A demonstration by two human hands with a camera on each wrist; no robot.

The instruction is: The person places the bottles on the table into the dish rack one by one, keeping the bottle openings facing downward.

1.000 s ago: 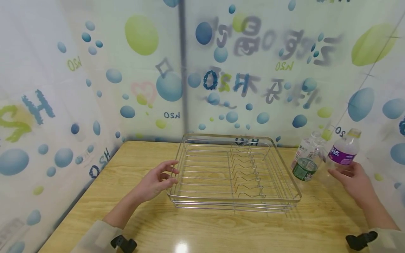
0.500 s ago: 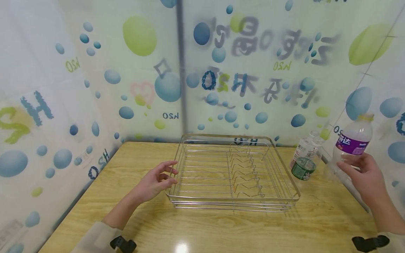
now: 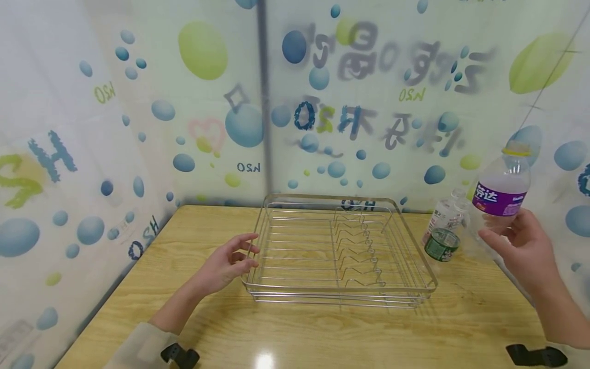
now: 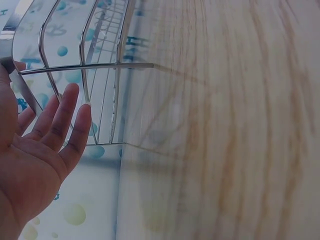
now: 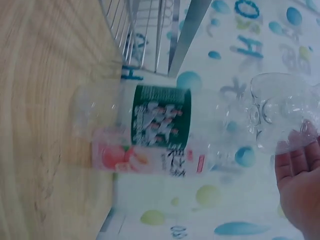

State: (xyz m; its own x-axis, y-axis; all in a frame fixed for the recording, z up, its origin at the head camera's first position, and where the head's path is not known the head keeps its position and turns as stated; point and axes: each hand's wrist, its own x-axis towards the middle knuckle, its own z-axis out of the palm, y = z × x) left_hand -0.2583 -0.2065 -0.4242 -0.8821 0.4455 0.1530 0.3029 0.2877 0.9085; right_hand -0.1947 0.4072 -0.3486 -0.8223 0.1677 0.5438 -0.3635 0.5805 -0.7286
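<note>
My right hand (image 3: 527, 248) grips the lower part of a clear plastic bottle (image 3: 500, 197) with a purple label and yellow neck ring. It holds the bottle above the table's right side. In the right wrist view the bottle's clear base (image 5: 285, 100) shows by the fingers of the right hand (image 5: 300, 185). My left hand (image 3: 228, 262) is at the left side of a metal wire dish rack (image 3: 341, 290). In the left wrist view this hand's fingers (image 4: 77, 137) extend loosely against the rack's side wires (image 4: 85, 66); the thumb is mostly hidden.
Right of the rack stand a clear bottle with a green label (image 3: 441, 246) and, behind it, a bottle with a white and pink peach label (image 3: 435, 220). The wooden table (image 3: 295, 333) meets patterned curtains (image 3: 207, 128) at the back and sides.
My right hand has lifted the purple-labelled bottle, first up and to the right, then further up and slightly back left. The left hand and the rack have stayed in place.
</note>
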